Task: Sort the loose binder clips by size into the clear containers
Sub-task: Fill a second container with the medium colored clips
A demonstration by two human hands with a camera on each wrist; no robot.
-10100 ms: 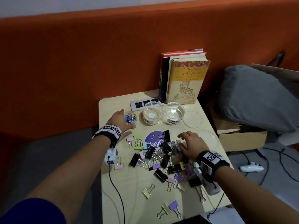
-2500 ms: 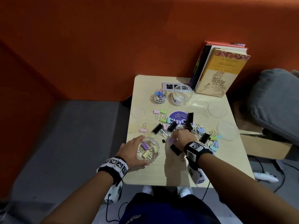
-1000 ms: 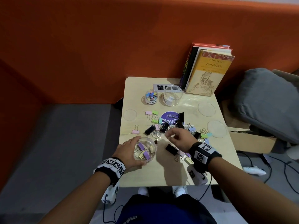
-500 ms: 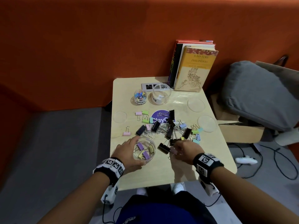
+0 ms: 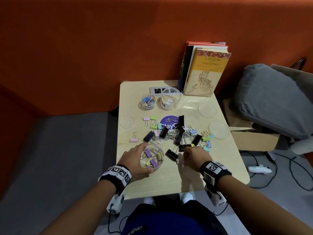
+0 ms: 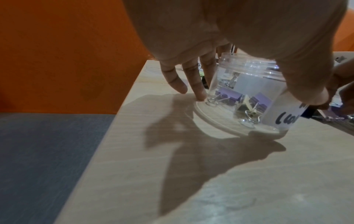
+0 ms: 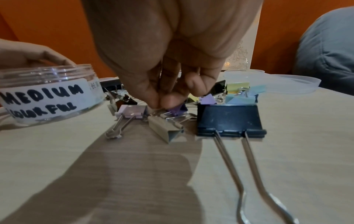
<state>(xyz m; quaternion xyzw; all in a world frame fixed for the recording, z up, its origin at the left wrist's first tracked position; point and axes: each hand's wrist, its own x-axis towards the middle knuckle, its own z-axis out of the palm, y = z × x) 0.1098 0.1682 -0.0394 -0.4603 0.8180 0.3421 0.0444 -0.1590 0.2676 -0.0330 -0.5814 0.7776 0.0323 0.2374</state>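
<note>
The right hand (image 7: 168, 97) pinches a purple clip (image 7: 177, 109) on the bench (image 5: 225, 163), just right of the medium jar (image 5: 152, 158) that the left hand (image 5: 133, 158) grips, so the drop lies a short way leftward.

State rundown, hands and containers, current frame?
left hand: holds the medium jar by its wall
medium jar: upright on the table, lidless, a few purple and yellow clips inside
right hand: fingertips pinching a purple clip on the table
purple clip: on the table, not lifted
small jar: upright, full of small clips
large jar: upright, open, no clips seen
loose lids: flat on table
</note>
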